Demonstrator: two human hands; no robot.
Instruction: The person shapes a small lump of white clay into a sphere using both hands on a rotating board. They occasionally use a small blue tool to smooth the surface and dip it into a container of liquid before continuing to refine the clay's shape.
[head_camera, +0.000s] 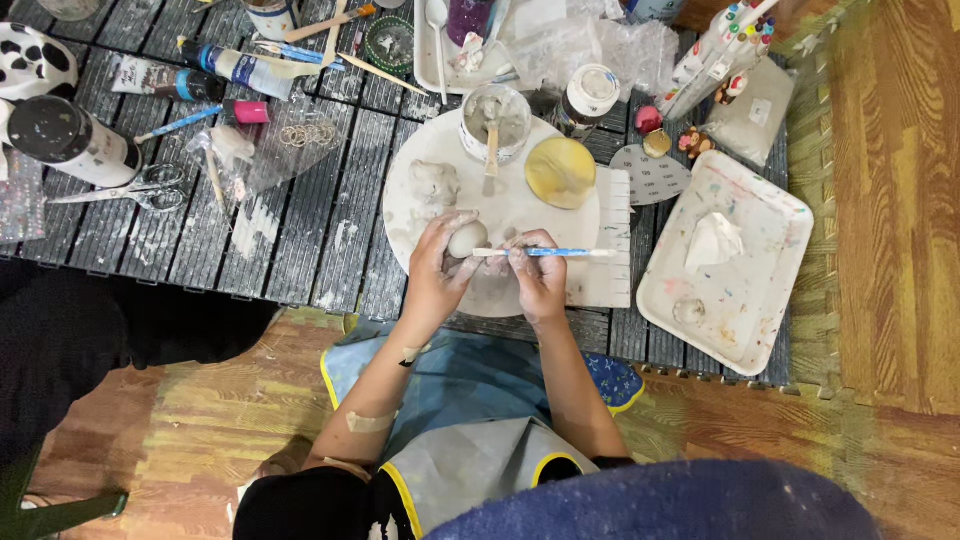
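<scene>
Clay ball (466, 239): small, pale grey, egg-round and smooth; it sits cupped in the left hand, just above the near edge of the round board.
Left hand (437, 265): curled closed around the ball from below and behind, thumb up beside it, clay-smeared.
Right hand (538, 270): fingers pinched shut on a thin brush (545, 252), blue-handled with a pale stem, its tip touching the ball's right side.
Doing it well: my judgement is light, short strokes with the ball turned in the palm, so the soft surface stays even and undented.
Round board (520, 205): white, flat, streaked with grey slip, under both hands.
Beyond the hands: a lump of grey clay (433, 182), a clear cup (495, 122) of cloudy water with a stick in it, a yellow sponge (560, 171).
Right of the hands: a white tray (760, 290), paint-flecked.
Bench (300, 220): dark ribbed mat, dusty.
</scene>
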